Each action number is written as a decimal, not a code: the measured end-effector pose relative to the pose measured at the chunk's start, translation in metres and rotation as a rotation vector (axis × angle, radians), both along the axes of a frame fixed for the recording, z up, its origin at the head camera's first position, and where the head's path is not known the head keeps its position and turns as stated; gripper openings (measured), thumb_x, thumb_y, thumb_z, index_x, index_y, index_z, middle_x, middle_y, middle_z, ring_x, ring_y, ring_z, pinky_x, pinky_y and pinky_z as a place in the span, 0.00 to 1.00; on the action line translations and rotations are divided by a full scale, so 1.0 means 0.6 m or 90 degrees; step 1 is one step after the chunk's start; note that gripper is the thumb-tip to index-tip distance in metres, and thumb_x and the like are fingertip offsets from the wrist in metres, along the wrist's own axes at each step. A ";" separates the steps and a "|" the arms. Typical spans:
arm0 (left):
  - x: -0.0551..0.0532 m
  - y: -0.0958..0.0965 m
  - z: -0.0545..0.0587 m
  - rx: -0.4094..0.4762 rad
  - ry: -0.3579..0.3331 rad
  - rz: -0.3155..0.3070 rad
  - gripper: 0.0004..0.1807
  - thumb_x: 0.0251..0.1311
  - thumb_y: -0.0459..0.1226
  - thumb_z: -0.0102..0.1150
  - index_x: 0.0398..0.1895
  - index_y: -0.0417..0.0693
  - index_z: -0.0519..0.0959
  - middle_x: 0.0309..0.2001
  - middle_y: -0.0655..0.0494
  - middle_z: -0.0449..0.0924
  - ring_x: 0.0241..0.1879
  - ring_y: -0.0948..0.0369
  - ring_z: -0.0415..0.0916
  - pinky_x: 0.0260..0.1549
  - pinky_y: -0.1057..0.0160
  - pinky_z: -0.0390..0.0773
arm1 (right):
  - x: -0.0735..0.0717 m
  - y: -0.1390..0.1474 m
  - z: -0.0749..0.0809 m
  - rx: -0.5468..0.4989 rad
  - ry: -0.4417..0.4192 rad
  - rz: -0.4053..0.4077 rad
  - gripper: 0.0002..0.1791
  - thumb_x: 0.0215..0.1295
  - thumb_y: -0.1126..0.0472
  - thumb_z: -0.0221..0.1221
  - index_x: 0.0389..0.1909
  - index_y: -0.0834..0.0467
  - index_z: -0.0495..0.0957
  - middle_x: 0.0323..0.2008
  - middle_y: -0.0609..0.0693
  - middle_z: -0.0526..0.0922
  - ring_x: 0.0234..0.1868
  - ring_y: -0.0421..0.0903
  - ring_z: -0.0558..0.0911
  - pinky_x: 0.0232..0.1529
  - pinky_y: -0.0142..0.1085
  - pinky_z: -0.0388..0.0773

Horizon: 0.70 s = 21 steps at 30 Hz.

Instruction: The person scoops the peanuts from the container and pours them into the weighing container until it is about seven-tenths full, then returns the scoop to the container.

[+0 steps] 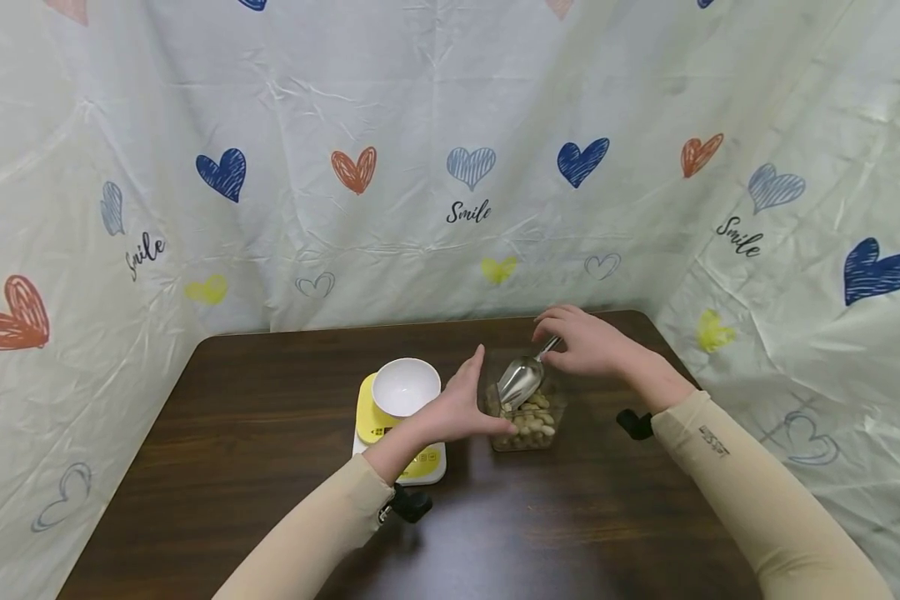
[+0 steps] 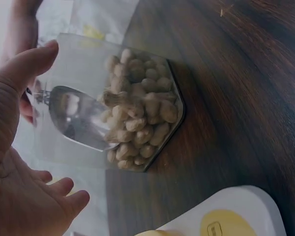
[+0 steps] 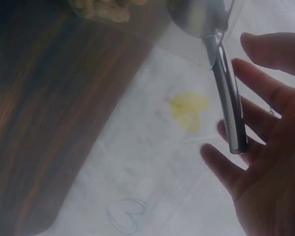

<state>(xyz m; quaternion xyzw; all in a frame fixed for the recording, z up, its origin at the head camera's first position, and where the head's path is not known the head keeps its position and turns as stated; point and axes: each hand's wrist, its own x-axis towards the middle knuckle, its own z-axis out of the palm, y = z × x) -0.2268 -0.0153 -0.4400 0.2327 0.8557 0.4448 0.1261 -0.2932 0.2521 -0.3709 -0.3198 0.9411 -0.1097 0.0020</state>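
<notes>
Tabletop [image 1: 255, 433] ends at twelve o'clock but gives me room at six from the transparent peanut tub [image 2: 88, 64], the left hand [image 1: 461, 408] spread beside it at nine, the right hand [image 1: 588, 342], fingers parted, around the metal scoop's [image 1: 521, 379] handle [image 3: 228, 98] at one, contact unclear, the left wrist [image 1: 390, 454] partly hiding the kitchen scale [image 1: 371, 417].

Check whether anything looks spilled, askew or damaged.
Only a small pale mark stands out against the dark tabletop in the left wrist view; scrap or scratch, I can't tell. The peanuts lie inside the clear container, the white bowl sits on the kitchen scale.
</notes>
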 end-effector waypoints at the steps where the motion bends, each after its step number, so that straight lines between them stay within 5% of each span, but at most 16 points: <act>1: -0.002 0.002 -0.001 0.000 -0.004 0.001 0.74 0.49 0.54 0.79 0.83 0.56 0.29 0.82 0.47 0.37 0.80 0.53 0.39 0.72 0.47 0.55 | -0.001 -0.001 0.000 0.006 -0.004 -0.001 0.11 0.67 0.55 0.66 0.48 0.51 0.82 0.61 0.53 0.77 0.68 0.56 0.69 0.62 0.55 0.69; 12: -0.017 0.016 -0.013 0.014 -0.015 -0.003 0.73 0.51 0.54 0.79 0.83 0.61 0.27 0.83 0.50 0.35 0.80 0.52 0.39 0.72 0.45 0.55 | -0.004 -0.010 0.008 0.084 -0.010 -0.017 0.09 0.67 0.53 0.67 0.44 0.50 0.81 0.44 0.45 0.81 0.49 0.51 0.76 0.47 0.50 0.75; 21: -0.017 0.019 -0.016 0.014 -0.027 -0.011 0.71 0.52 0.55 0.77 0.83 0.65 0.28 0.83 0.52 0.35 0.80 0.53 0.39 0.71 0.43 0.57 | -0.008 -0.012 0.013 0.097 -0.024 -0.009 0.07 0.66 0.53 0.69 0.40 0.48 0.82 0.40 0.43 0.82 0.45 0.49 0.77 0.44 0.47 0.75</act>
